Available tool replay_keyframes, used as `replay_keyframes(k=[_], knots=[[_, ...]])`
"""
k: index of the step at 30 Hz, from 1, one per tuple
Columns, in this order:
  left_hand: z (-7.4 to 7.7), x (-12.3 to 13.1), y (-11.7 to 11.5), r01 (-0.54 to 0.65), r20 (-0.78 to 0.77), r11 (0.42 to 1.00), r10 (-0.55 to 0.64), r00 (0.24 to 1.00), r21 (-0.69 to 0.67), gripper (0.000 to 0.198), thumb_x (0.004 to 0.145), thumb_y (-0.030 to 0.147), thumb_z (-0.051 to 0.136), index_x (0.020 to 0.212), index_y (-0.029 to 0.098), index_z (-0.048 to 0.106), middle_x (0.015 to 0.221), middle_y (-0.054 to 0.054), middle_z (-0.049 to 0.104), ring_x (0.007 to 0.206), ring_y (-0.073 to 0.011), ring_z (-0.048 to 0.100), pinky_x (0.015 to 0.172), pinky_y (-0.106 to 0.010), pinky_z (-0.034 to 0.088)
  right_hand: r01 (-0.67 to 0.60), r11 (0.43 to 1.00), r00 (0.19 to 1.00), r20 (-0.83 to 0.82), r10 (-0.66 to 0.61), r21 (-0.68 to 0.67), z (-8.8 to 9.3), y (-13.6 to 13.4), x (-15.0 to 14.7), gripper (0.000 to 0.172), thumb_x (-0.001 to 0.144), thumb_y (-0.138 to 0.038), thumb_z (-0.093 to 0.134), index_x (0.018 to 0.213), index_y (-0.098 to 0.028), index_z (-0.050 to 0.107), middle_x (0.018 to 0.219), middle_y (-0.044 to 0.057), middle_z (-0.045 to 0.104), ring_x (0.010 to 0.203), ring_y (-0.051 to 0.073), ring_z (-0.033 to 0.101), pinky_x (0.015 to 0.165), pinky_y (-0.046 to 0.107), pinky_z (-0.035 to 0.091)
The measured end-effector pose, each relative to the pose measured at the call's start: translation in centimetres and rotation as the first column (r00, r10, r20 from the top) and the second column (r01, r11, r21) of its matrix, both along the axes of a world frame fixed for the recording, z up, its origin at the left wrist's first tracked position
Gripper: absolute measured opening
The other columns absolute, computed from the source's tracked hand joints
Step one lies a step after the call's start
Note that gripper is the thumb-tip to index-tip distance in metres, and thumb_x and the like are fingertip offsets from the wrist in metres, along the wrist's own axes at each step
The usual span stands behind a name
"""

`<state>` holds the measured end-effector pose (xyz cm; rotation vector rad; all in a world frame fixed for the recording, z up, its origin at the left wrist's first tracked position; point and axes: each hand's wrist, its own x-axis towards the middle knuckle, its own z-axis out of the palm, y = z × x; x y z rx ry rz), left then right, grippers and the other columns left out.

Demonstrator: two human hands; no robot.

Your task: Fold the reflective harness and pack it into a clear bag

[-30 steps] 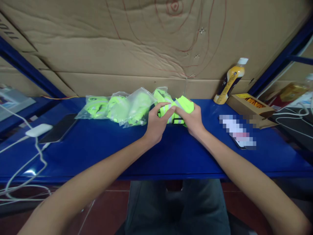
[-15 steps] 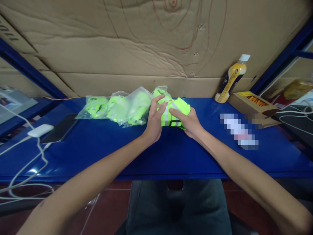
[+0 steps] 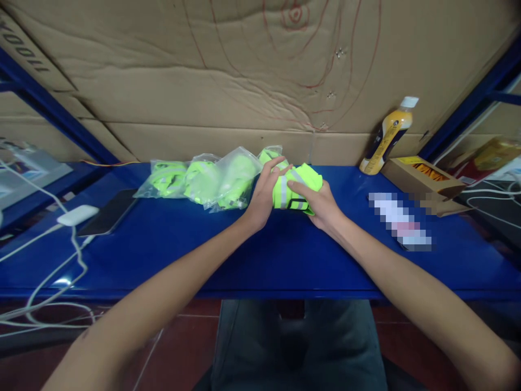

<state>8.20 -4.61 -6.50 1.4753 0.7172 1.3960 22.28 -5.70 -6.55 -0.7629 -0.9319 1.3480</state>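
A bright yellow-green reflective vest point(image 3: 302, 187), folded into a compact bundle with grey reflective bands and a black-edged part, is between my hands just above or on the blue table. My right hand point(image 3: 321, 203) grips its right end, thumb pressed on top. Against its left end lies my left hand point(image 3: 264, 193), fingers bent over the top edge; its palm side is partly hidden. Left of my left hand, clear plastic bags point(image 3: 234, 182) with similar yellow-green vests sit in a row. Another bagged one point(image 3: 269, 153) shows behind my left fingers.
On the blue table point(image 3: 244, 260), a black phone point(image 3: 112, 213) and white charger point(image 3: 77, 215) with cables are at left. A yellow drink bottle point(image 3: 386, 138), an open cardboard box point(image 3: 423, 176) and a pixelated item point(image 3: 399, 222) are at right. A cardboard panel point(image 3: 163, 98) stands behind.
The whole view has shifted slightly, with things appearing a little further right and lower. My left fingers have moved a little over the vest's top; my right hand keeps its grip.
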Motion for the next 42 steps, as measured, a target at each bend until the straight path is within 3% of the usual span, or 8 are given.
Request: replay_keyframes(k=[3,7,9,12,15,21,31,42], knots=[[1.7,-1.8,0.8,-0.144,-0.238,0.946,0.217,0.947,0.289,0.052,0.106,0.061,0.050,0.140,0.025,0.063,0.153,-0.013,0.061,0.148,-0.0308,0.053,0.126,-0.045,0.038,0.046,0.998,0.999,-0.011,-0.045,0.044,0.7,0.4,0.9,0.051,0.061,-0.036,0.101,0.103,-0.019,0.078,0.101,0.004,0.083,0.091,0.025,0.080,0.085,0.042,0.070],[2.7,-5.9,3.5,-0.315,-0.521,0.772,0.614,0.594,0.552,0.087,0.081,0.069,0.079,0.148,0.018,0.058,0.163,-0.023,0.049,0.161,-0.0483,0.026,0.133,-0.062,0.012,0.123,0.990,0.992,-0.035,-0.120,0.071,0.6,1.4,2.1,0.052,0.062,-0.036,0.100,0.105,-0.019,0.077,0.104,0.005,0.082,0.088,0.027,0.080,0.081,0.050,0.071],[2.4,-7.7,5.0,-0.356,-0.668,0.783,0.621,0.409,0.510,0.113,0.067,0.074,0.086,0.155,0.014,0.050,0.165,-0.029,0.043,0.160,-0.0587,0.018,0.128,-0.074,0.009,0.149,0.987,0.989,-0.035,-0.147,0.055,0.3,1.8,2.6,0.052,0.062,-0.035,0.100,0.105,-0.019,0.076,0.105,0.006,0.082,0.087,0.028,0.081,0.080,0.052,0.072],[1.9,-9.0,6.4,-0.367,-0.840,0.870,0.448,0.306,0.330,0.127,0.067,0.071,0.088,0.163,0.007,0.035,0.154,-0.035,0.052,0.147,-0.0601,0.042,0.120,-0.072,0.032,0.158,0.986,0.987,-0.031,-0.156,0.049,0.0,2.2,2.9,0.050,0.063,-0.036,0.099,0.104,-0.019,0.076,0.105,0.007,0.082,0.087,0.029,0.081,0.080,0.053,0.072],[2.4,-9.0,6.3,-0.339,-0.832,0.870,0.462,0.308,0.358,0.121,0.072,0.058,0.088,0.165,0.005,0.032,0.148,-0.033,0.056,0.139,-0.0534,0.053,0.116,-0.064,0.041,0.149,0.987,0.989,-0.031,-0.148,0.063,0.5,2.3,3.3,0.051,0.064,-0.038,0.100,0.104,-0.020,0.075,0.102,0.006,0.082,0.089,0.028,0.080,0.079,0.051,0.072],[4.9,-7.0,2.9,-0.115,-0.651,0.706,0.694,0.307,0.699,0.114,0.072,0.059,0.085,0.165,0.014,0.035,0.150,-0.026,0.052,0.134,-0.0528,0.046,0.117,-0.070,0.032,0.028,0.993,0.999,-0.043,-0.023,0.111,2.4,2.2,5.3,0.049,0.066,-0.044,0.097,0.104,-0.023,0.072,0.097,0.003,0.082,0.093,0.028,0.080,0.079,0.046,0.072],[5.0,-5.0,0.3,0.138,-0.598,0.588,0.733,0.325,0.797,0.114,0.072,0.040,0.085,0.168,0.018,0.030,0.149,-0.018,0.051,0.137,-0.0487,0.041,0.127,-0.072,0.018,-0.148,0.981,0.989,0.042,0.144,0.124,2.7,1.7,5.5,0.051,0.067,-0.044,0.098,0.105,-0.021,0.073,0.092,0.003,0.080,0.091,0.029,0.079,0.081,0.047,0.072],[4.4,-4.8,0.6,0.235,-0.661,0.643,0.572,0.485,0.729,0.115,0.075,0.040,0.086,0.171,0.021,0.026,0.155,-0.019,0.048,0.141,-0.0450,0.043,0.126,-0.065,0.026,0.021,0.987,0.999,0.021,-0.025,0.157,2.2,2.1,5.1,0.048,0.067,-0.044,0.098,0.103,-0.023,0.073,0.095,0.002,0.080,0.094,0.027,0.078,0.084,0.046,0.071]])
